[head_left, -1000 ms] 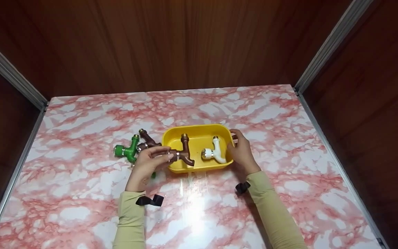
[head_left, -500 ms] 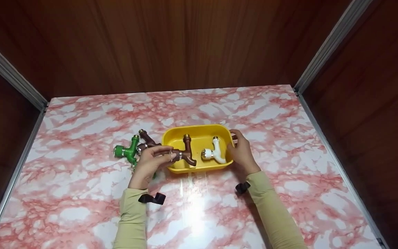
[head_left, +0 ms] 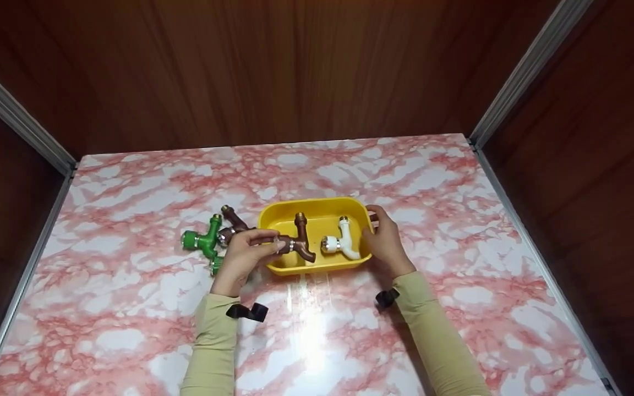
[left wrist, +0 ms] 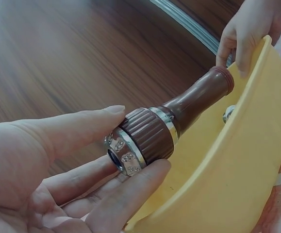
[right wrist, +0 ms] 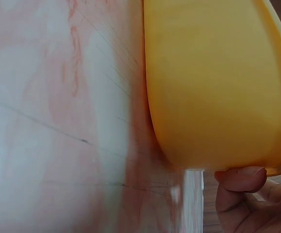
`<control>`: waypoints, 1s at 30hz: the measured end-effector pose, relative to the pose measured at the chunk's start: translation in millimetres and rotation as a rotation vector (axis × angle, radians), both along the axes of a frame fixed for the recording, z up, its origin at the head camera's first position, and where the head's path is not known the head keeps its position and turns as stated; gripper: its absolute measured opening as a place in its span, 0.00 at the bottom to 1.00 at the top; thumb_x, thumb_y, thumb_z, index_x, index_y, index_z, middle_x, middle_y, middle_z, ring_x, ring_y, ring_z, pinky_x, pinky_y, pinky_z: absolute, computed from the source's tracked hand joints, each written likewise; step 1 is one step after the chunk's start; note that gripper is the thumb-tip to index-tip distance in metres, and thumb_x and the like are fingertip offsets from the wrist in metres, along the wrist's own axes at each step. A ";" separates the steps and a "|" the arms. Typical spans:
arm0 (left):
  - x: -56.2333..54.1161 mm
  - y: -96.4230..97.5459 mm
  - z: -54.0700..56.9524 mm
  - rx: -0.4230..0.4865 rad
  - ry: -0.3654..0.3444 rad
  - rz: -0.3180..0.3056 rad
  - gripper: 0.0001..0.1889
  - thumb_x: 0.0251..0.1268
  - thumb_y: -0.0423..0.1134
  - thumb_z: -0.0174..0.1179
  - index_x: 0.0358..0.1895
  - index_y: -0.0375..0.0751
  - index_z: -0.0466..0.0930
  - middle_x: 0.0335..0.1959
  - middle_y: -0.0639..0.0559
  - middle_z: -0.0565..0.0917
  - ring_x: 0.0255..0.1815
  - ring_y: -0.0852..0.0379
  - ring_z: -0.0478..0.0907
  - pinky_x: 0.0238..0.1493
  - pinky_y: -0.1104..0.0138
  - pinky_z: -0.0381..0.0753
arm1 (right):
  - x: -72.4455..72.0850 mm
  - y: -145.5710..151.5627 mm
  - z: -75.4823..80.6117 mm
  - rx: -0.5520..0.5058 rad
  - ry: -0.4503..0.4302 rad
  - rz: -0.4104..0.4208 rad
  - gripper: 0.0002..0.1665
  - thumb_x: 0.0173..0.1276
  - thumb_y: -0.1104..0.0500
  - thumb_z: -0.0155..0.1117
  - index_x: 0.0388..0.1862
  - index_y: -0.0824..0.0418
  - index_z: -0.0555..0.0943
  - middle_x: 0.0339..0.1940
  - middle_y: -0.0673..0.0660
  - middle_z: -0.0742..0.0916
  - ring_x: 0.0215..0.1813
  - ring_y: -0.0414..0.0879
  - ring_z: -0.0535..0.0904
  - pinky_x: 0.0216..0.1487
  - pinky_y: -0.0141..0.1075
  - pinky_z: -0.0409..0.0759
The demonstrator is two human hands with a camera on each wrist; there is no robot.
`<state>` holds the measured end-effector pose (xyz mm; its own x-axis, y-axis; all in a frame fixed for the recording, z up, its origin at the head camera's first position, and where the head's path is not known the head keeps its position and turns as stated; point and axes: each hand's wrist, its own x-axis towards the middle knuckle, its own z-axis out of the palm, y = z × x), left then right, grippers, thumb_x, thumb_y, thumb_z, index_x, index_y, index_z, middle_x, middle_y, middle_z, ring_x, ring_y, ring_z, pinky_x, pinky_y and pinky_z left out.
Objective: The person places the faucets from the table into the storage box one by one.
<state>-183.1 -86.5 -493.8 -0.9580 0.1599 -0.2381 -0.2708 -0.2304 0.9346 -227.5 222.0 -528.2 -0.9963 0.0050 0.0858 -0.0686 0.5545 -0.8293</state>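
Note:
My left hand pinches a brown tap by its ribbed knob, thumb on one side and fingers on the other. The tap hangs over the left part of a yellow tub, its threaded end pointing to the back. In the left wrist view the brown tap shows a silver ring and a decorated silver cap. Inside the tub, on the right, lies a white tap. At the tub's right end my right hand grips the rim, thumb inside and fingers outside.
Left of the tub lie a green tap and another brown tap, close together. A further green piece shows partly behind my left hand. Dark wooden panels enclose the marbled pink and white table at the back and sides.
My left hand has moved slightly right with the brown tap, further over the tub. More of the green piece beside that wrist shows. The right hand and tub have stayed put.

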 end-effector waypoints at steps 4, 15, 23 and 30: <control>-1.8 3.7 1.2 -0.015 0.000 0.002 0.22 0.54 0.24 0.67 0.54 0.22 0.75 0.47 0.34 0.79 0.40 0.46 0.83 0.49 0.55 0.82 | 0.0 0.0 0.9 0.004 0.002 -0.001 0.27 0.64 0.71 0.56 0.63 0.62 0.69 0.46 0.66 0.79 0.35 0.55 0.76 0.38 0.43 0.77; -6.6 12.8 0.3 -0.119 0.010 -0.012 0.21 0.52 0.25 0.69 0.51 0.23 0.77 0.45 0.35 0.80 0.39 0.47 0.83 0.44 0.59 0.84 | 0.4 -1.2 1.4 0.018 -0.007 -0.007 0.27 0.64 0.71 0.56 0.64 0.62 0.69 0.47 0.65 0.79 0.34 0.54 0.75 0.37 0.42 0.78; -11.0 18.6 -3.1 -0.319 0.118 -0.006 0.15 0.49 0.29 0.72 0.43 0.29 0.84 0.40 0.41 0.84 0.34 0.53 0.82 0.38 0.67 0.84 | 0.8 -1.4 1.8 -0.008 0.019 -0.011 0.28 0.63 0.71 0.57 0.63 0.62 0.70 0.47 0.64 0.80 0.39 0.55 0.77 0.40 0.42 0.79; -10.9 22.5 -3.4 -0.398 0.167 -0.002 0.14 0.49 0.29 0.72 0.41 0.30 0.84 0.38 0.41 0.84 0.34 0.52 0.82 0.38 0.65 0.84 | 0.0 -1.9 0.5 0.000 0.026 -0.015 0.27 0.63 0.72 0.58 0.63 0.63 0.70 0.46 0.65 0.80 0.41 0.56 0.77 0.41 0.43 0.79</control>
